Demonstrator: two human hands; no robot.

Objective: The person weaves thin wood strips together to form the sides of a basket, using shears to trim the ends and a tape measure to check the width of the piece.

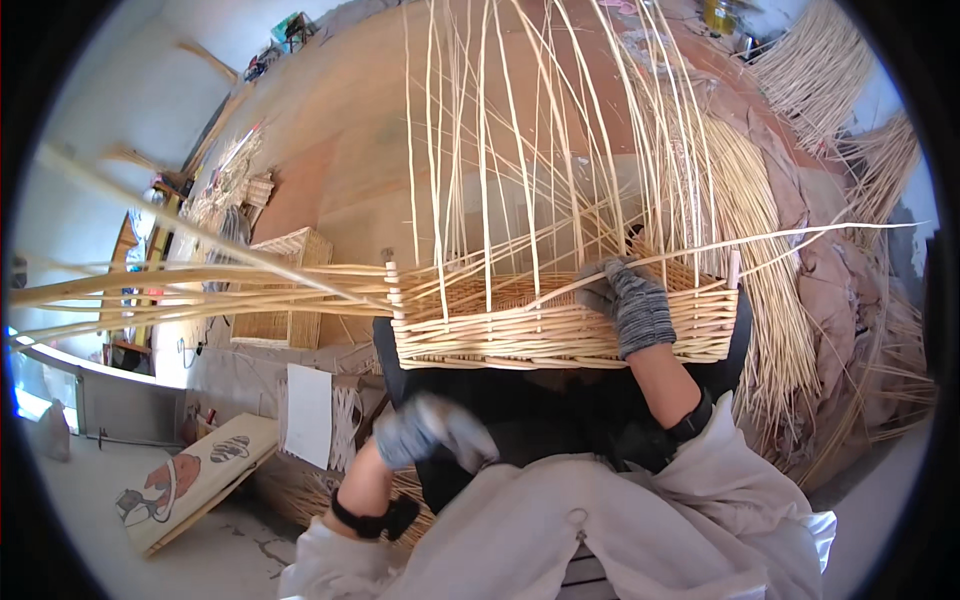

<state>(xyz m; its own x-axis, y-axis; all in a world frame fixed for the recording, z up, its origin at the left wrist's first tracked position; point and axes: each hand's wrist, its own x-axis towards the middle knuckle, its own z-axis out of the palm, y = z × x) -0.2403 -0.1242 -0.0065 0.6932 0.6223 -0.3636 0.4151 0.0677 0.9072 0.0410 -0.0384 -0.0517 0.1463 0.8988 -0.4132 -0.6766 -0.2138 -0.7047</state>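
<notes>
A rectangular wicker basket [520, 345] rests across my lap, with tall upright willow stakes [485, 150] rising from its walls. My right hand [632, 303], in a grey knitted glove, is at the near wall, right of the middle. Its fingers are closed on a long willow rod [800, 233] that slants out to the right over the rim. Below the basket's left part, apart from it, my gloved left hand [430, 430] is smeared by motion, so its fingers are unclear. Several loose rods [200, 288] stick out leftward from the basket's left corner.
Bundles of willow rods [770, 300] lie on the right, with another stack [820, 70] at the far right. Another wicker basket [285, 290] stands on the left. A painted board [200, 480] and a white sheet [308, 415] are at the lower left.
</notes>
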